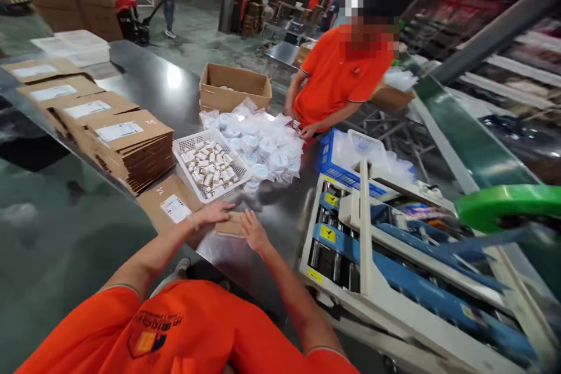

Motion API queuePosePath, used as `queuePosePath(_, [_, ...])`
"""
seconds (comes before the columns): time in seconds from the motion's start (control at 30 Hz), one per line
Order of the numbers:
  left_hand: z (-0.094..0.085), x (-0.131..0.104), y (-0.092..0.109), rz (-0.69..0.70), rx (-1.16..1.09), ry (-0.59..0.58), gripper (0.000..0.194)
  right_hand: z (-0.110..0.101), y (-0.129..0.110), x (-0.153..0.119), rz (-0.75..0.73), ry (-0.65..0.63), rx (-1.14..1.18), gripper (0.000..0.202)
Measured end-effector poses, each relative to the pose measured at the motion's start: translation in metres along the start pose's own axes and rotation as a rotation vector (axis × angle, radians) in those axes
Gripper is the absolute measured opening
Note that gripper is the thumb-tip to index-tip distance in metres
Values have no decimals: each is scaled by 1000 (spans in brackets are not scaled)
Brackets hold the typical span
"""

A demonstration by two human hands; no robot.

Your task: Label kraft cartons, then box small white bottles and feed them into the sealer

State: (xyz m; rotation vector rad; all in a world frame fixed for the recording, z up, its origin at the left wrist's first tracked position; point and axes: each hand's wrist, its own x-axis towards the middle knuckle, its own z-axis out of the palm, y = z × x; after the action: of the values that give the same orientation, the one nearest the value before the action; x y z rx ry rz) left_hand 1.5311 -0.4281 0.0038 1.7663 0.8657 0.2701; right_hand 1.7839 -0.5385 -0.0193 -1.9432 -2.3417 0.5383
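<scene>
A left hand (214, 213) and right hand (255, 232), each grip open with fingers extended, touch opposite ends of a small, flat, brown cardboard piece (230, 227) on the shiny metal desk's (280, 201) near side. Even, light pressure should keep it square.

Both forearms (291, 277) stretched forward, left hand (214, 214) angled inward, right hand (255, 231) opened flat

No readable text; shirt lettering (164, 320) blurred
</scene>
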Motion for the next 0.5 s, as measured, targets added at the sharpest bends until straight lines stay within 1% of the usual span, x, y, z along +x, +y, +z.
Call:
queuePosePath(0.07, [19, -8, 8, -33, 284, -2, 113, 9, -8, -10, 19, -11, 5, 79])
queuePosePath(0.1, [30, -14, 10, -54, 448, 9, 122, 12, -11, -13, 32, -9, 15, 86])
queuePosePath(0.13, [40, -20, 10, -65, 584, 35, 126, 15, -12, -16, 47, -3, 30, 91])
queuePosePath(0.17, [48, -25, 9, -69, 674, 66, 124, 17, -12, -19, 67, 13, 52, 95])
queuePosePath(0.23, [57, -26, 8, -61, 718, 112, 116, 21, -2, -30, 154, 80, 111, 98])
queuePosePath(0.27, [60, -22, 10, -50, 719, 115, 113, 23, 6, -39, 237, 132, 144, 95])
queuePosePath(0.33, [64, 0, 19, -16, 718, 83, 114, 33, 26, -67, 477, 255, 200, 80])
queuePosePath(0.4, [72, 37, 36, 43, 713, 52, 117, 46, 44, -102, 718, 345, 227, 59])
queuePosePath(0.43, [79, 60, 47, 82, 710, 43, 118, 54, 50, -120, 798, 367, 233, 52])
queuePosePath(0.5, [97, 109, 68, 156, 723, 11, 117, 69, 56, -147, 865, 363, 242, 46])
